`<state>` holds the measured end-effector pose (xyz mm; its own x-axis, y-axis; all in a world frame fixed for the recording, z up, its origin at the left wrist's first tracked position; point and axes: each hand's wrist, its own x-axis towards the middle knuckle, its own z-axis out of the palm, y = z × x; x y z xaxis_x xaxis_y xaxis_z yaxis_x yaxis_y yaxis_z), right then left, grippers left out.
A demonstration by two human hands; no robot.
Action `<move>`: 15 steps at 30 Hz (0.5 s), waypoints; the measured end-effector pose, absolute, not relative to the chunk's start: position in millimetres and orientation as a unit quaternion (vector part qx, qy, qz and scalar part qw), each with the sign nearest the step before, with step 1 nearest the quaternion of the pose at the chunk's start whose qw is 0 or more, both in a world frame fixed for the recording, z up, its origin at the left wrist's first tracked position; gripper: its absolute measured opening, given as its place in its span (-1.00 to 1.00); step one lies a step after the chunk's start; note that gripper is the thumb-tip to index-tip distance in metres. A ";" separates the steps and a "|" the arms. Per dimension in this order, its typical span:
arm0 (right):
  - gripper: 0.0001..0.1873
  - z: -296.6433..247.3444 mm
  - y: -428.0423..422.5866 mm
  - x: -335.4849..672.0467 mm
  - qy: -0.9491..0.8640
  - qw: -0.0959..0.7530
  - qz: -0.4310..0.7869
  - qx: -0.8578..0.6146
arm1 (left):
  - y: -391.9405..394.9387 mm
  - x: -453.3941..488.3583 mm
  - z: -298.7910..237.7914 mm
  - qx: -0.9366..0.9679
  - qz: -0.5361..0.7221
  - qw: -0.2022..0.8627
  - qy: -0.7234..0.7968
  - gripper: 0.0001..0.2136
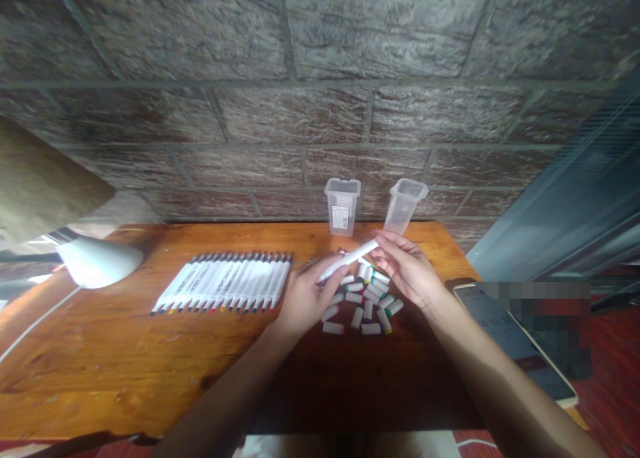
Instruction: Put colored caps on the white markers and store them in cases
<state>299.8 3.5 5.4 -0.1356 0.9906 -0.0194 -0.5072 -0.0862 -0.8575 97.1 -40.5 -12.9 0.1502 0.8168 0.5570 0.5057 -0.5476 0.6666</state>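
Note:
A white marker [354, 253] is held slantwise between my two hands, above the table. My left hand [307, 295] grips its lower left end, thumb along the barrel. The fingers of my right hand [407, 265] pinch its upper right end, where a cap may sit; my fingertips hide that part. Beneath and between the hands lies a loose pile of white marker caps [371, 297] with coloured ends. To the left, a neat row of uncapped markers [225, 283] lies side by side, with coloured tips showing at the near ends.
Two clear plastic containers stand at the back by the brick wall: a labelled one [343, 208] and a tilted-looking one [403, 205]. A lamp [95, 261] is at the left, its cord trailing over the wooden table [125, 371]. A tablet [515, 345] lies at the right edge.

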 end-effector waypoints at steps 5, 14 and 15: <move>-0.73 6.6 3.8 300.3 -0.365 0.571 0.662 -0.320 | -39.5 96.3 -13.5 0.729 0.481 0.188 0.448 -0.77; -0.72 8.0 3.6 297.8 -0.381 0.598 0.624 -0.329 | -38.3 93.7 -11.9 0.732 0.485 0.187 0.440 -0.78; -0.71 6.8 3.8 297.7 -0.384 0.600 0.619 -0.331 | -38.0 93.4 -11.8 0.734 0.486 0.181 0.437 -0.78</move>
